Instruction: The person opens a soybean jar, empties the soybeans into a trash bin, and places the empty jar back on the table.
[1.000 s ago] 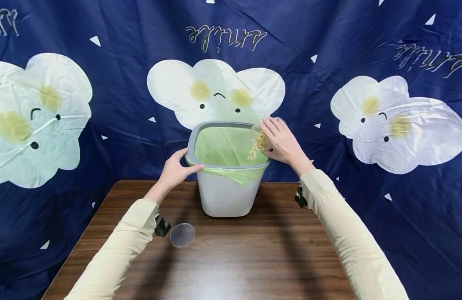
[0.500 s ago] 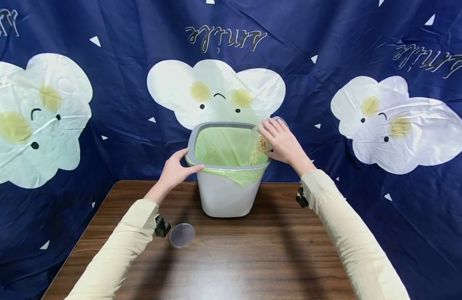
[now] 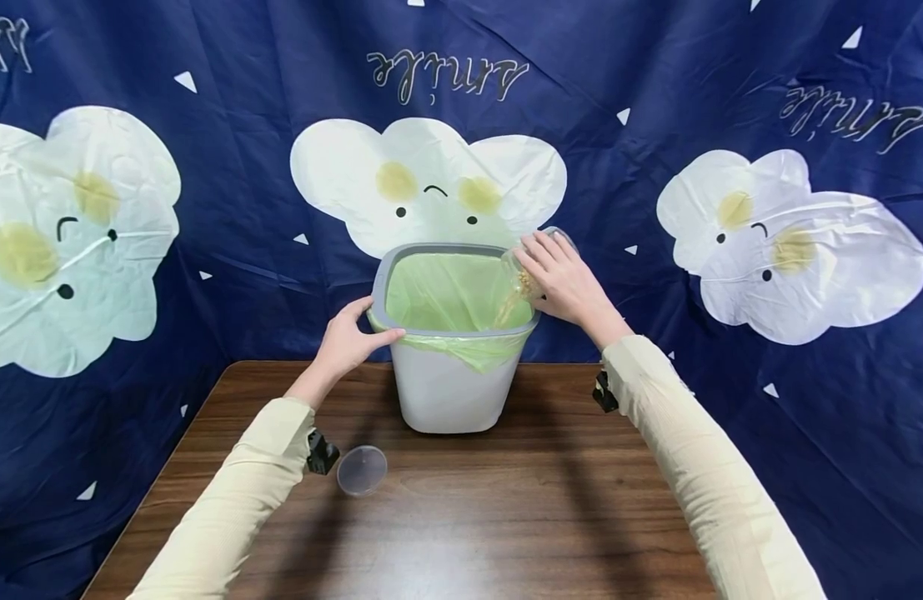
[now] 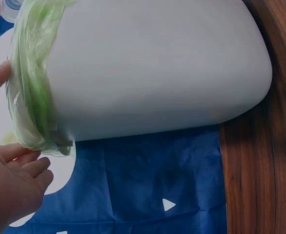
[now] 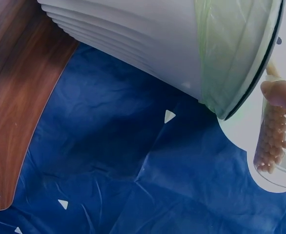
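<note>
A white trash can (image 3: 453, 392) with a grey rim stands on the table, lined with a light green bag (image 3: 446, 287) folded over its edge. My left hand (image 3: 347, 340) holds the left front corner of the rim, thumb at the front and fingers around the side. High at the right of the opening, my right hand (image 3: 562, 279) grips a clear jar (image 5: 282, 176), tipped mouth-down toward the bag. Round yellow soybeans (image 5: 272, 136) lie along the jar's lower side, and a stream of them falls into the can. The landed beans are hidden from view.
A clear round lid (image 3: 362, 471) lies on the brown wooden table (image 3: 506, 517), near my left wrist. Blue cloth (image 3: 236, 275) printed with white clouds hangs behind the table and at both sides.
Beans keep pouring out, and fewer show at the jar's mouth. My right hand has tipped the jar slightly further, its base rising a little. The left hand keeps its place on the rim.
</note>
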Demonstrator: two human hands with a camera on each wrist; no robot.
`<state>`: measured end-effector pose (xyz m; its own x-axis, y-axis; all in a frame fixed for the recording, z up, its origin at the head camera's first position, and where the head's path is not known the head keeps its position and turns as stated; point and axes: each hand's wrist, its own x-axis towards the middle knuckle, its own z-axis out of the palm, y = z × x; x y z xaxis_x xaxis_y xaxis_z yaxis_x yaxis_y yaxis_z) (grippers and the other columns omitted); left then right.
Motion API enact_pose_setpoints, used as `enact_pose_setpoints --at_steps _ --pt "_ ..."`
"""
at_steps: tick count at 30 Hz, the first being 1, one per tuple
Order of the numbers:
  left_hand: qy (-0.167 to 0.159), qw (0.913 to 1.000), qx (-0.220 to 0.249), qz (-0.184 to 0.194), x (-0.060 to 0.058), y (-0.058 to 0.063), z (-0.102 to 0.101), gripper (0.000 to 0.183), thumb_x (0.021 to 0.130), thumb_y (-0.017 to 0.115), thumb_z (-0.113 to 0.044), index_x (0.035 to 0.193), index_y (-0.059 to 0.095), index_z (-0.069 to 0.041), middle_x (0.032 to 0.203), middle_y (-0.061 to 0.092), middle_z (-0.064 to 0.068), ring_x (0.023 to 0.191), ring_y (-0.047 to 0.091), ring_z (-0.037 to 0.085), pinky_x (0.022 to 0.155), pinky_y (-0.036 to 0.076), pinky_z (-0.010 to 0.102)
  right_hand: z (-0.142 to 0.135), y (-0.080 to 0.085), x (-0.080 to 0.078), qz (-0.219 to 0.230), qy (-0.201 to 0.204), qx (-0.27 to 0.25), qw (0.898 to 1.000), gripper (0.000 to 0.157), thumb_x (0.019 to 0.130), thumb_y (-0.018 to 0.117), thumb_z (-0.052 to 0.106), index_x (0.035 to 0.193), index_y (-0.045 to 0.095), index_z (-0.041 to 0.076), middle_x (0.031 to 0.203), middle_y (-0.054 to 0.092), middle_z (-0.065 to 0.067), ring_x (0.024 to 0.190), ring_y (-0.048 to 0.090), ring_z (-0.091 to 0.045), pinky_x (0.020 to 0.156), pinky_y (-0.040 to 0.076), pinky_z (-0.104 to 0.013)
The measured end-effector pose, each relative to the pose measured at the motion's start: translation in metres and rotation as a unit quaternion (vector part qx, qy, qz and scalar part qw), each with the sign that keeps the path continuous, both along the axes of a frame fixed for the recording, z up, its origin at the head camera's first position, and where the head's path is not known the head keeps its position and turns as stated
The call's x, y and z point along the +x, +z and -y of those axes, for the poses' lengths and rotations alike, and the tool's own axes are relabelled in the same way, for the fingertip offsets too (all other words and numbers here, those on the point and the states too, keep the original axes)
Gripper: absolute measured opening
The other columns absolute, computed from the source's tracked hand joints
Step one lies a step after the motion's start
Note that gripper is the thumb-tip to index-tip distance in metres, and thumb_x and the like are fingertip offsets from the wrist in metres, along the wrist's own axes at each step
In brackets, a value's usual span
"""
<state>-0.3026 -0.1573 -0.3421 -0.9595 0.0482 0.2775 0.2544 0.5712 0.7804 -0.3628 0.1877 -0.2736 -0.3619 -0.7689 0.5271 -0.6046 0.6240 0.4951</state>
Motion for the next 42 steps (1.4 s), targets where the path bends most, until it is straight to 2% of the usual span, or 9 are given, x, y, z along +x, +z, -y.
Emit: enact_pose_setpoints --at_steps 9,16,29,35,42 --pt "0.001 1.0000 -0.004 0.006 -0.0007 0.0002 -0.0005 0.080 0.072 0.074 -0.044 0.135 0.042 -0.008 0.138 0.040 0.012 0.128 0.033 0.029 0.102 0.030 0.047 -0.0024 -0.0031 -0.0017 -0.012 0.007 0.007 1.000 0.079 0.060 0.079 0.018 0.129 0.045 0.002 0.132 0.043 -0.020 0.125 0.035 -0.036 0.106 0.023 -0.047" --pt "0.000 0.9999 -0.007 0.008 -0.0006 0.0004 -0.0001 0.080 0.072 0.073 -0.044 0.136 0.041 -0.007 0.138 0.040 0.013 0.128 0.033 0.029 0.102 0.030 0.048 -0.0008 -0.0047 -0.0020 -0.020 0.019 -0.002 1.000 0.067 0.067 0.075 0.015 0.127 0.047 0.002 0.131 0.045 -0.019 0.124 0.037 -0.035 0.106 0.024 -0.047" --pt "0.000 1.0000 -0.005 0.003 -0.0010 0.0007 -0.0001 0.079 0.072 0.074 -0.042 0.135 0.041 -0.006 0.137 0.041 0.013 0.128 0.034 0.029 0.102 0.030 0.047 0.0057 0.0017 -0.0023 -0.038 0.035 -0.009 0.999 0.053 0.074 0.066 0.010 0.125 0.051 0.002 0.129 0.049 -0.018 0.122 0.040 -0.035 0.104 0.028 -0.046" --pt "-0.003 1.0000 -0.002 0.004 -0.0004 0.0020 -0.0008 0.079 0.072 0.074 -0.042 0.135 0.042 -0.006 0.137 0.041 0.014 0.128 0.034 0.029 0.102 0.030 0.048 0.0058 0.0003 -0.0023 -0.038 0.045 0.006 0.998 0.049 0.077 0.061 0.005 0.125 0.052 0.003 0.129 0.049 -0.017 0.123 0.039 -0.034 0.106 0.025 -0.045" --pt "0.000 1.0000 0.000 0.007 -0.0003 0.0018 -0.0004 0.080 0.072 0.074 -0.042 0.135 0.041 -0.006 0.137 0.040 0.014 0.128 0.033 0.029 0.102 0.030 0.047 0.0052 -0.0004 -0.0016 -0.039 0.037 0.032 0.998 0.047 0.080 0.060 0.005 0.127 0.051 0.003 0.131 0.048 -0.015 0.125 0.038 -0.033 0.108 0.021 -0.044"
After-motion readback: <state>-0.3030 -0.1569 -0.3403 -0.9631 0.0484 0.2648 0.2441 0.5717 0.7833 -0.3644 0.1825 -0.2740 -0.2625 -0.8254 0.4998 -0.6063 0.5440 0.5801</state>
